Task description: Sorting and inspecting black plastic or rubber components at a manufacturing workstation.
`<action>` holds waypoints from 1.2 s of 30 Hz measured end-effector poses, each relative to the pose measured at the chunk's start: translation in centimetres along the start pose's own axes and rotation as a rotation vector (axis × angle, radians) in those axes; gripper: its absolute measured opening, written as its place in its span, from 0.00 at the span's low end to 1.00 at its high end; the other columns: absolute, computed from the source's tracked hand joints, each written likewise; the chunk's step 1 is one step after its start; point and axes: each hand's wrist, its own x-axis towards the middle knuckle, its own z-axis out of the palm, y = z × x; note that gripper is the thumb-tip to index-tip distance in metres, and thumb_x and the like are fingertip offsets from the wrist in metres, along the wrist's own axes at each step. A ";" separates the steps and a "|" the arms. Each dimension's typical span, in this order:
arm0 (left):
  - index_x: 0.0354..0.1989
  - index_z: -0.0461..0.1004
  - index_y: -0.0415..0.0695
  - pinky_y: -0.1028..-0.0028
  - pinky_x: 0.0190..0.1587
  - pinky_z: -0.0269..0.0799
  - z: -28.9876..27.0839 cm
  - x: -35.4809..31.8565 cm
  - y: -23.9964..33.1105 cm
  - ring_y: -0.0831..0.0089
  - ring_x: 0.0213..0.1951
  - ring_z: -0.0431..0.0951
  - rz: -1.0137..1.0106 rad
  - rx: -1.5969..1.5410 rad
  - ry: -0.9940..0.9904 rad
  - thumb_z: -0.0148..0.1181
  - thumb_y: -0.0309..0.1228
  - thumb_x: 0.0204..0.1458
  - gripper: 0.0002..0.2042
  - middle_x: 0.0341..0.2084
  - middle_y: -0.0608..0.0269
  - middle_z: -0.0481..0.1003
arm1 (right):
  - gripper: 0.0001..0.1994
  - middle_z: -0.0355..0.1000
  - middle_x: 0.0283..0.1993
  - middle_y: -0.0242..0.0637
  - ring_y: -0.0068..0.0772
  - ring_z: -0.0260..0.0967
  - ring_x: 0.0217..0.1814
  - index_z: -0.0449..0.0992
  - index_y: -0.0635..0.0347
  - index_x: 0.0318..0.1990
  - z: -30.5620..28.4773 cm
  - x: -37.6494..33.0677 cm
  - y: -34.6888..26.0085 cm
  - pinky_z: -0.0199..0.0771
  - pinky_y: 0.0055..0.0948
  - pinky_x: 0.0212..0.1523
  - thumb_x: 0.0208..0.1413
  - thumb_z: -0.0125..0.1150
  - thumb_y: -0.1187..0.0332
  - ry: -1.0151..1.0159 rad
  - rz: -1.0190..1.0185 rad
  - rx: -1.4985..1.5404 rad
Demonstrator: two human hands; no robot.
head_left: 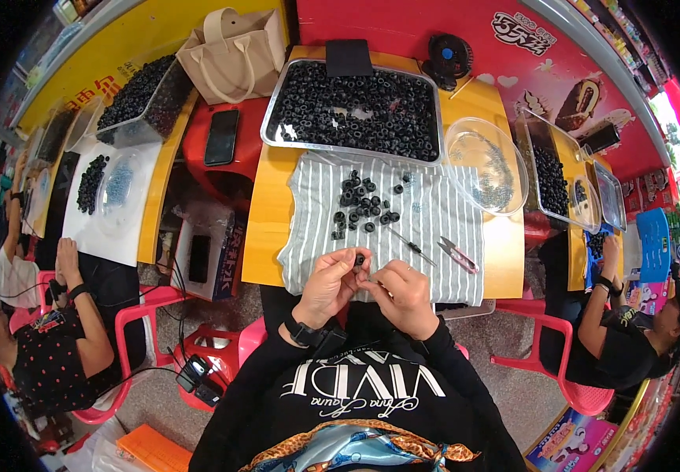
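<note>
Yellow tabletop, striped cloth spread at its near edge. Left hand pinches a small black ring over that edge; right hand closes fingers beside it, contents hidden. Loose rings lie mid-cloth, within reach. Metal tray holds bulk rings at far edge; snips right.

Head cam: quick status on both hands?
Left hand: pinching a small black ring.
Right hand: fingers curled closed; what it holds cannot be told.
</note>
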 end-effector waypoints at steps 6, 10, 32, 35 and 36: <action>0.59 0.65 0.34 0.77 0.39 0.73 -0.3 -0.2 0.1 0.76 0.36 0.76 -0.008 0.037 -0.075 0.55 0.30 0.60 0.20 0.37 0.59 0.76 | 0.12 0.69 0.36 0.42 0.42 0.70 0.35 0.76 0.61 0.38 -0.2 0.9 -0.6 0.70 0.34 0.33 0.43 0.67 0.76 0.147 0.205 0.147; 0.64 0.58 0.37 0.77 0.42 0.72 0.4 -0.3 0.1 0.77 0.38 0.76 -0.010 0.006 -0.144 0.54 0.30 0.60 0.25 0.44 0.58 0.74 | 0.15 0.66 0.52 0.48 0.44 0.68 0.49 0.76 0.62 0.45 -0.1 1.0 0.0 0.71 0.32 0.46 0.46 0.63 0.80 0.065 0.212 0.195; 0.45 0.75 0.43 0.57 0.53 0.60 6.4 0.2 -2.5 0.54 0.50 0.68 0.937 1.437 -0.284 0.61 0.38 0.47 0.17 0.47 0.56 0.71 | 0.11 0.74 0.32 0.43 0.50 0.72 0.35 0.75 0.63 0.34 1.6 -2.7 3.4 0.72 0.38 0.33 0.40 0.64 0.72 0.017 0.295 0.364; 0.41 0.78 0.46 0.54 0.56 0.52 5.6 1.1 -3.8 0.52 0.54 0.65 0.921 1.497 -0.480 0.59 0.43 0.48 0.17 0.47 0.58 0.72 | 0.11 0.74 0.32 0.43 0.50 0.72 0.35 0.75 0.63 0.34 2.2 -3.0 3.4 0.72 0.38 0.33 0.40 0.64 0.72 -0.026 0.309 0.384; 0.41 0.78 0.46 0.54 0.56 0.52 5.0 1.3 -4.1 0.52 0.54 0.65 0.912 1.493 -0.477 0.59 0.43 0.48 0.17 0.47 0.58 0.72 | 0.10 0.74 0.32 0.43 0.50 0.72 0.35 0.75 0.63 0.34 2.4 -3.1 3.3 0.72 0.38 0.33 0.40 0.63 0.72 -0.042 0.317 0.393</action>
